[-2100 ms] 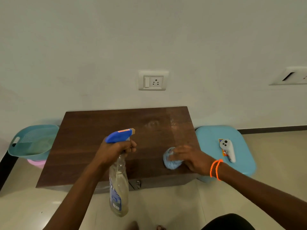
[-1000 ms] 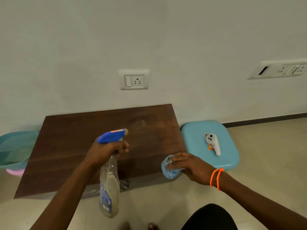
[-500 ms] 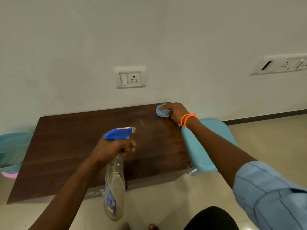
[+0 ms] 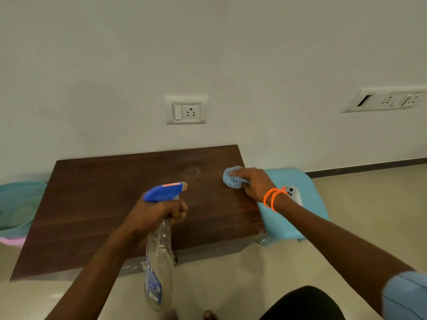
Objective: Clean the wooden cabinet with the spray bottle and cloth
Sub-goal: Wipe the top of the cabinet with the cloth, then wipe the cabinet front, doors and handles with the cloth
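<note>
A dark wooden cabinet top (image 4: pixel 111 204) is seen low against a pale wall (image 4: pixel 208 54), set on a beige tiled floor (image 4: pixel 358 204). A switch socket (image 4: pixel 186 110) is mounted on the wall above it, and a longer socket panel (image 4: pixel 388 99) is fixed further right. A faint hazy patch is visible on the wood near the far right corner. The balled blue cloth (image 4: pixel 232 179) is pressed onto that corner, gripped by the right hand (image 4: pixel 256 183), fingers curled over it. The spray bottle (image 4: pixel 159 250) is held above the near edge, its neck clasped by the left hand (image 4: pixel 157 213); little liquid can be made out inside. A teal tub (image 4: pixel 16 204) is tucked at the left, contents unclear. A white controller (image 4: pixel 294 195) is lying on the light blue stool (image 4: pixel 293 225) beside the cabinet.
</note>
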